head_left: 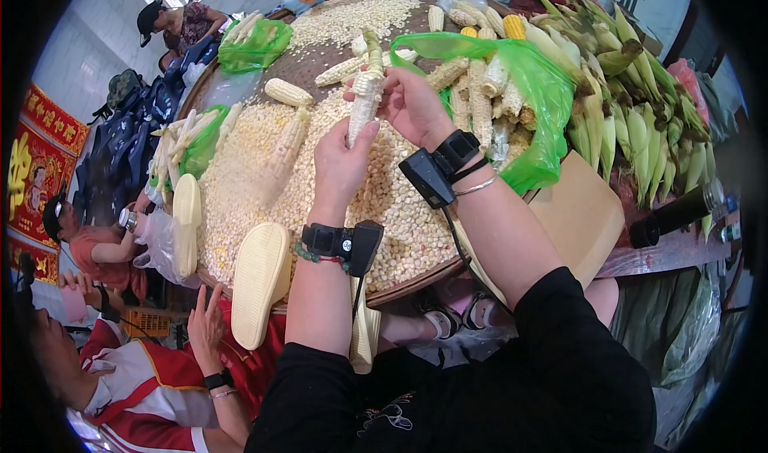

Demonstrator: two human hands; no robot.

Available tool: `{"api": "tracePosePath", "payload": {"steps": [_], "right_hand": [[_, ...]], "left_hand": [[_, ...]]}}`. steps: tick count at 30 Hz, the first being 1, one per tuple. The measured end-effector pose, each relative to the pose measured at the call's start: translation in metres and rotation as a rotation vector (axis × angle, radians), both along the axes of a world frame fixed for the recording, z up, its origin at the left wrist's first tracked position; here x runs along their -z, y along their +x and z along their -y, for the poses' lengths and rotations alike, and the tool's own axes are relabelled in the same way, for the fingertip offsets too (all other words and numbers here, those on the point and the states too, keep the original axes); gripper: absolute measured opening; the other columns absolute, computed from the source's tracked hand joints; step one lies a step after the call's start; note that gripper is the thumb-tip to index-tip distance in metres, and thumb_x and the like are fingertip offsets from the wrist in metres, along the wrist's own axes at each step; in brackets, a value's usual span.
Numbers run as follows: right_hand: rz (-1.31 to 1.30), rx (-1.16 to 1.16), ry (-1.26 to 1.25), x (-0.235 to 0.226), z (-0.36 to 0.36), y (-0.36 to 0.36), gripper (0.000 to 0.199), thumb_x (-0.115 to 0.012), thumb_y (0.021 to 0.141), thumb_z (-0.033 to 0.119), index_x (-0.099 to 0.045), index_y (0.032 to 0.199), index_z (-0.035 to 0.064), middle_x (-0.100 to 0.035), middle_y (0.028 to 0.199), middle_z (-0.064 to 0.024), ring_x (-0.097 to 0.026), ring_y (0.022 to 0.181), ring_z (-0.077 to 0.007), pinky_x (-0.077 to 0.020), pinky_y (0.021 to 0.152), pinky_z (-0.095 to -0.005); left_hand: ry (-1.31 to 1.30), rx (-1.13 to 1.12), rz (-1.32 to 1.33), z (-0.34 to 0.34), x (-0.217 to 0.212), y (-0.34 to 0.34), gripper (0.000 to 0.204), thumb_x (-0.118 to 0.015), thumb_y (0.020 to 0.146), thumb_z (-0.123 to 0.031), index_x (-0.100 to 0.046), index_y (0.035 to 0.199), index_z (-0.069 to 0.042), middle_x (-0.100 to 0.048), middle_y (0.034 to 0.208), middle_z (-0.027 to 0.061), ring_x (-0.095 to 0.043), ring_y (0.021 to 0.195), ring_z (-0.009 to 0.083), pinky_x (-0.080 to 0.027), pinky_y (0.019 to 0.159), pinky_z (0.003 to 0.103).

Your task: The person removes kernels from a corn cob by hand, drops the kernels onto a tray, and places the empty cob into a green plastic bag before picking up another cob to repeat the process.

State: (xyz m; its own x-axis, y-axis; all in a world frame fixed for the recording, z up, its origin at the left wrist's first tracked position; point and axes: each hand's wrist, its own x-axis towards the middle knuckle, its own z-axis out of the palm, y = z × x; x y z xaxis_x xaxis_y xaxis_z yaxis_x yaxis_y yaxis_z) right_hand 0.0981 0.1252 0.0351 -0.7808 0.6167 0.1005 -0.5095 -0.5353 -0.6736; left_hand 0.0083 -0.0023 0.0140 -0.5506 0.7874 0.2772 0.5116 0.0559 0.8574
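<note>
Between my hands, above the table's middle, a mostly stripped corn cob (364,103) stands nearly upright. Some pale kernels cling around its middle, and its greenish stalk end points away from me. My left hand (340,165) is closed around the near, white end. Closed on the cob's right side are the fingers of my right hand (414,107); my right fingertips are partly hidden. Loose pale kernels (400,229) lie heaped below both hands. Just beyond the hands rests another cob (340,72), and a further cob (288,92) lies to the left.
A green plastic bag (544,93) of stripped cobs stands right of my hands, beside a pile of husked-leaf corn (632,109). Pale slippers (262,285) sit at the table's near rim. A dark bottle (680,213) lies right. Other people (152,389) sit around the table.
</note>
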Motion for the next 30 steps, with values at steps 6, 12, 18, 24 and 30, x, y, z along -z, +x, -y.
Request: {"api": "tracePosePath", "payload": {"steps": [6,12,18,24,30], "right_hand": [[0.033,0.041,0.039,-0.002,0.003,0.001,0.033,-0.042,0.090,0.013,-0.051,0.113,-0.0079,-0.064,0.113,-0.0237,-0.065,0.103,-0.0352,-0.0519,0.091,-0.0433],[0.070,0.066,0.055,-0.003,0.003,0.001,0.032,-0.043,0.090,0.012,-0.051,0.116,-0.0058,-0.064,0.111,-0.0233,-0.066,0.102,-0.0343,-0.0538,0.088,-0.0424],[0.064,0.023,0.041,-0.003,-0.003,0.003,0.037,-0.040,0.088,0.006,-0.047,0.122,-0.0089,-0.061,0.113,-0.0239,-0.065,0.102,-0.0353,-0.0546,0.090,-0.0429],[0.059,0.083,0.115,-0.003,0.007,-0.001,0.042,-0.040,0.084,0.004,-0.046,0.124,-0.0087,-0.061,0.114,-0.0241,-0.065,0.104,-0.0360,-0.0522,0.094,-0.0438],[0.067,0.032,0.025,-0.005,0.004,0.003,0.040,-0.042,0.086,0.013,-0.052,0.122,-0.0036,-0.064,0.113,-0.0220,-0.065,0.105,-0.0330,-0.0514,0.092,-0.0430]], "left_hand": [[-0.008,-0.004,0.005,0.000,-0.001,0.001,0.029,-0.066,0.093,-0.031,-0.066,0.094,-0.002,-0.050,0.059,-0.0046,-0.045,0.050,0.0041,-0.034,0.047,0.023],[0.004,-0.035,-0.110,0.003,-0.003,0.004,0.034,-0.068,0.091,-0.029,-0.067,0.107,0.000,-0.056,0.066,-0.0017,-0.047,0.060,0.0077,-0.038,0.055,0.026],[-0.012,-0.027,-0.156,0.003,-0.006,0.007,0.033,-0.067,0.091,-0.028,-0.067,0.108,0.000,-0.057,0.067,-0.0014,-0.047,0.061,0.0086,-0.040,0.057,0.026],[-0.094,-0.004,0.056,0.004,-0.010,0.004,0.033,-0.067,0.091,-0.027,-0.066,0.110,0.000,-0.060,0.072,-0.0010,-0.051,0.064,0.0084,-0.042,0.060,0.025],[-0.039,-0.040,-0.074,0.005,-0.010,0.007,0.036,-0.069,0.089,-0.025,-0.066,0.114,-0.001,-0.065,0.078,0.0030,-0.055,0.068,0.0090,-0.045,0.063,0.026]]}}
